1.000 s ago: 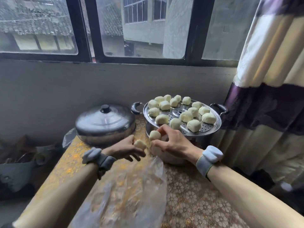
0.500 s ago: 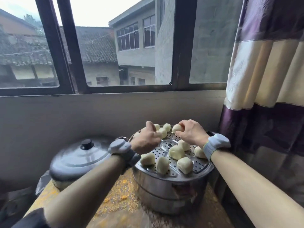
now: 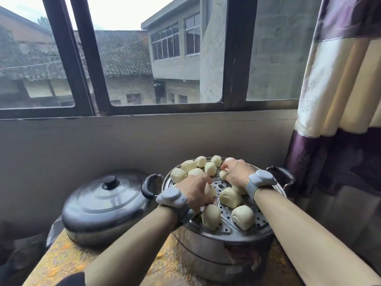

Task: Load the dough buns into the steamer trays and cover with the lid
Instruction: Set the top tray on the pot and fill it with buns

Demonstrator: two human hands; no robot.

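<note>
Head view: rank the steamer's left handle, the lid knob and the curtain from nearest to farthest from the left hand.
1. Steamer's left handle, just left of the left hand.
2. Lid knob, further left, on the lid resting on the table.
3. Curtain, far right, beyond the steamer.

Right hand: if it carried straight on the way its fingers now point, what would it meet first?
The right hand points up-left across the steamer tray; it would probably meet first the bun just beyond its fingertips, though depth is unclear.
</note>
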